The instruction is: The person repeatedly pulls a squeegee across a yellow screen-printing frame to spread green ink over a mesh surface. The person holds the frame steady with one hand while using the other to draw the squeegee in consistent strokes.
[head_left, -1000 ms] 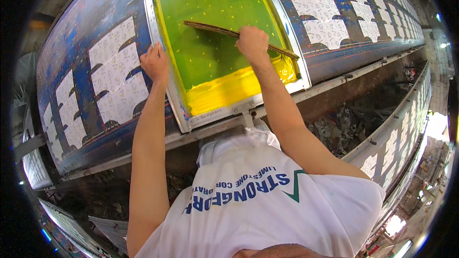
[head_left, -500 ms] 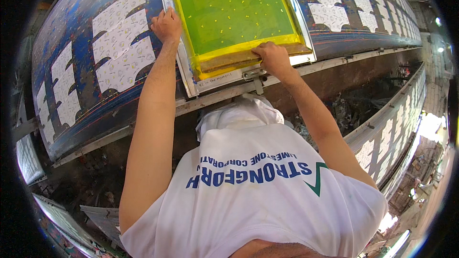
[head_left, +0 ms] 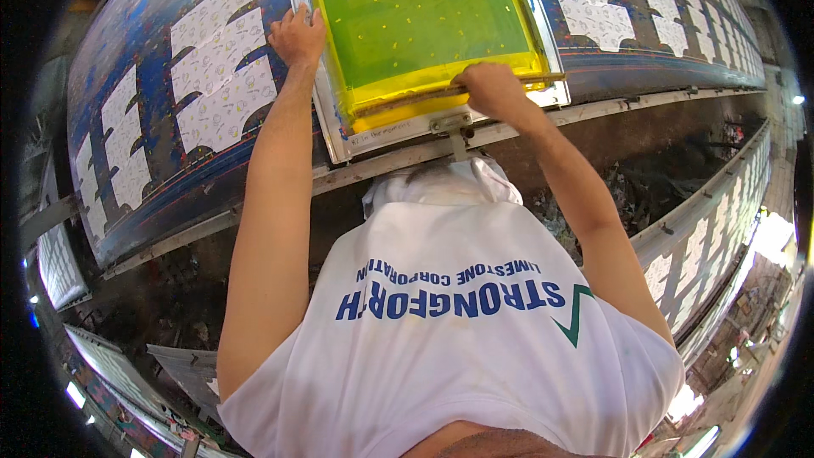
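Note:
A screen-printing frame (head_left: pixel 333 123) with metal sides lies on the long table before me. Its mesh (head_left: pixel 415 17) is green, bordered in yellow, with small yellow marks scattered over it. My left hand (head_left: pixel 297 38) is on the frame's left side rail, fingers bent over it. My right hand (head_left: pixel 494 92) grips a long wooden squeegee (head_left: pixel 407 100) near its middle. The squeegee lies across the near yellow end of the screen, its narrow edge toward me. Below it a metal clamp (head_left: pixel 451 124) sits at the frame's near rail.
White printed fabric pieces (head_left: pixel 222 76) lie in rows on the dark blue table (head_left: pixel 280 131) to the left, and more pieces (head_left: pixel 593 21) to the right. A metal rail (head_left: pixel 593 110) runs along the table's near edge. Another table with pieces (head_left: pixel 691 246) stands at the right.
The squeegee has tipped more upright, so its broad face shows less. My right hand has turned with it, more closed around it. My left hand has lifted its fingers slightly on the rail.

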`<state>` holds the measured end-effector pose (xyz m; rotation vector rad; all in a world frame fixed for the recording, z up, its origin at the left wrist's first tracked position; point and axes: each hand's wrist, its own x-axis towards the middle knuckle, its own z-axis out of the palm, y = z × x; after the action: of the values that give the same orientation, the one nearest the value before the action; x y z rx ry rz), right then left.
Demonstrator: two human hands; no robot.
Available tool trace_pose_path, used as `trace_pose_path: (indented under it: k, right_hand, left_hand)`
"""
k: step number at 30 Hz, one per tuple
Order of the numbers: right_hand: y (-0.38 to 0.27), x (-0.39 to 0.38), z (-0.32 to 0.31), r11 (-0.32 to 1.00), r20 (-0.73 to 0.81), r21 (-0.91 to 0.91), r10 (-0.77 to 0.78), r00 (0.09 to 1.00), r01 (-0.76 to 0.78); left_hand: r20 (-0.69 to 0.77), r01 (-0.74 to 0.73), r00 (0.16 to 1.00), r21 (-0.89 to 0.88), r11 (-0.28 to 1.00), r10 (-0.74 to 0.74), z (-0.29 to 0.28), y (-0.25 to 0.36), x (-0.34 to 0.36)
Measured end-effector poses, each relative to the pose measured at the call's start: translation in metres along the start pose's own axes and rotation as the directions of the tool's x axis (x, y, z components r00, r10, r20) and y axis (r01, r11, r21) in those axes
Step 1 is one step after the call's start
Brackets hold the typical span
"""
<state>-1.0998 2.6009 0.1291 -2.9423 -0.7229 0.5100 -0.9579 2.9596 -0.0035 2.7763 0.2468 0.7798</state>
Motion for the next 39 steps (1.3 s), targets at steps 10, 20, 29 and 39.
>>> trace_pose_path:
  k: [10, 20, 29, 39]
  right_hand:
    - [0.012, -0.036, 0.029, 0.958, -0.151, 0.071, -0.267, 0.952, 0.280]
    - [0.098, -0.083, 0.010, 0.795, -0.267, 0.530, -0.174, 0.948, 0.295]
    - [0.217, -0.036, 0.047, 0.728, -0.273, 0.642, 0.509, 0.816, -0.240]
    - [0.206, -0.045, 0.019, 0.628, -0.214, 0.737, 0.566, 0.796, -0.248]
  left_hand:
    - [0.007, -0.070, 0.997, -0.050, 0.996, 0.071, 0.001, -0.009, 0.007]
    - [0.060, 0.023, 0.998, -0.074, 0.997, -0.019, -0.010, 0.002, 0.008]
    - [0.053, -0.012, 0.998, -0.098, 0.995, 0.018, -0.013, 0.005, 0.008]
    - [0.049, -0.050, 0.997, -0.122, 0.991, 0.056, -0.007, -0.010, 0.001]
